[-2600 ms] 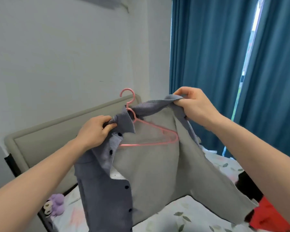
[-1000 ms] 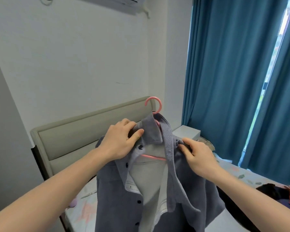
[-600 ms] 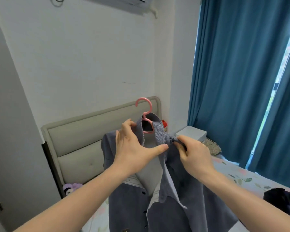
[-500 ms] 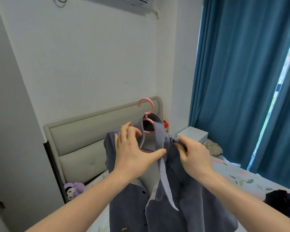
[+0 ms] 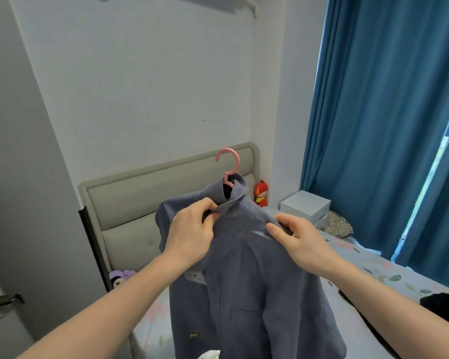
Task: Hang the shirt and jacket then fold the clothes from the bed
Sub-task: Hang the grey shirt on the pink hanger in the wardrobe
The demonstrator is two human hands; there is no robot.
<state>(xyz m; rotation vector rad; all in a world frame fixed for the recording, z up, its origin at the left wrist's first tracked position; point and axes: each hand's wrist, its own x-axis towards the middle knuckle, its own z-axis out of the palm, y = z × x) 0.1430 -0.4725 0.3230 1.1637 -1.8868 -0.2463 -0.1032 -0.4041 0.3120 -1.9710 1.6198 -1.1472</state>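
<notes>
Head view: left hand point(image 5: 191, 235) pinches the blue-grey shirt's point(image 5: 246, 281) collar while right hand point(image 5: 297, 240) grips its shoulder, seating it on the pink hanger point(image 5: 227, 165).

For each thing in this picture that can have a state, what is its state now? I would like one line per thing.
shirt: on the hanger, front closed over, held up above the bed
pink hanger: inside the collar, hook free
left hand: pinches the collar
right hand: grips the shoulder
blue curtain: drawn, with a gap at the right
</notes>
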